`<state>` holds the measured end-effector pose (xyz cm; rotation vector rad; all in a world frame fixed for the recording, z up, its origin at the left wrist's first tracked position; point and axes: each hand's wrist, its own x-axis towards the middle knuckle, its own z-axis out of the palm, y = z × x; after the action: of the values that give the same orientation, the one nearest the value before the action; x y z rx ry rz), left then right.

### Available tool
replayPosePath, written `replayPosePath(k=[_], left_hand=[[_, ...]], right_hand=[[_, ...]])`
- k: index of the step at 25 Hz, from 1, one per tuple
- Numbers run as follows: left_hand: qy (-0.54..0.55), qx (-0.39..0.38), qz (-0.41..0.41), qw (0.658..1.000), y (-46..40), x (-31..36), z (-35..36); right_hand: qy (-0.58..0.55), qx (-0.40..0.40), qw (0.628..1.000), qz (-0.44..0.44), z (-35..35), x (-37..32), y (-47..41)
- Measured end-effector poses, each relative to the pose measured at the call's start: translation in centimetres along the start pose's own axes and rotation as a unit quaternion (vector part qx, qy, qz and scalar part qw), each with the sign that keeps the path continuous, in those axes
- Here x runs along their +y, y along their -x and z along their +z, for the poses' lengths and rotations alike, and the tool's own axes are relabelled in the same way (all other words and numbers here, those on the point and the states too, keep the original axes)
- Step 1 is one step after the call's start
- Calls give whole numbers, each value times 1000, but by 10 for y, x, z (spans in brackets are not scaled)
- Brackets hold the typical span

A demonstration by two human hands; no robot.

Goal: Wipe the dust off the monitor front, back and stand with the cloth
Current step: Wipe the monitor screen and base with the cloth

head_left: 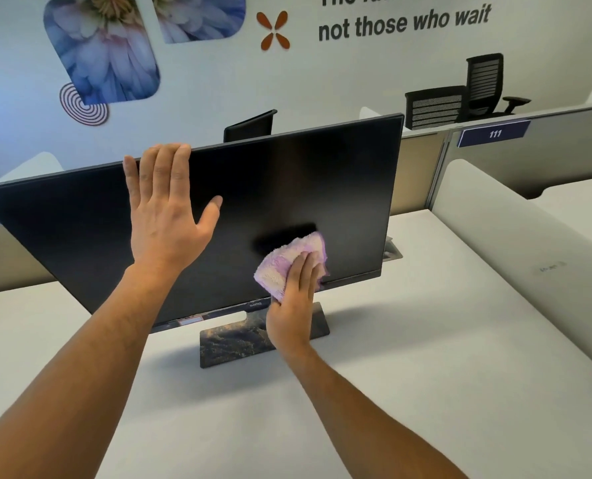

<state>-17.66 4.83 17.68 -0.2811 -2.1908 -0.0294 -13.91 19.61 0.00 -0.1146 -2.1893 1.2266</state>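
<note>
A black monitor (322,188) with a dark, switched-off screen stands on a white desk, facing me. Its flat rectangular stand base (232,344) looks mottled. My left hand (168,209) lies flat on the upper left part of the screen, fingers straight and reaching the top edge. My right hand (296,302) presses a fluffy pink and white cloth (287,262) against the lower middle of the screen, near the bottom bezel, with fingers spread over the cloth. The back of the monitor is hidden.
The white desk (425,357) stretches around the stand. A rounded white divider (515,236) borders the desk on the right. Behind are cubicle partitions with a "111" label (494,133) and black office chairs (460,95) against a decorated wall.
</note>
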Motion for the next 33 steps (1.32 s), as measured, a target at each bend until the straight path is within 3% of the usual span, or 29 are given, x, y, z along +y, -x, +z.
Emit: replayPosePath(k=[4,7,10,13,16,18,24,29,33], left_hand=[[8,0,6,1000,-1,-2,0],[13,11,4,1000,-2,0,0],[19,15,1,1000,-2,1,0],[20,15,-2,1000,-1,0,1],[23,12,-2,1000,-1,1,1],[22,12,0,1000,-1,1,1],[15,0,-4,1000,0,2,0],[7,10,3,1000,11,-2,3],[57,-6,-19,998,80,16,17]], right_hand=[[-2,14,999,-46,-28,19,-21],[-29,134,988,77,-59,37,-56],[-95,106,977,159,-87,43,-77],[-129,92,986,58,-93,31,-89],[-39,89,994,-40,-89,26,-91],[-16,60,997,-47,-85,44,-71],[-40,-18,994,100,-81,88,-23],[-195,62,968,147,-96,71,-28],[-174,94,965,175,-108,90,-32]])
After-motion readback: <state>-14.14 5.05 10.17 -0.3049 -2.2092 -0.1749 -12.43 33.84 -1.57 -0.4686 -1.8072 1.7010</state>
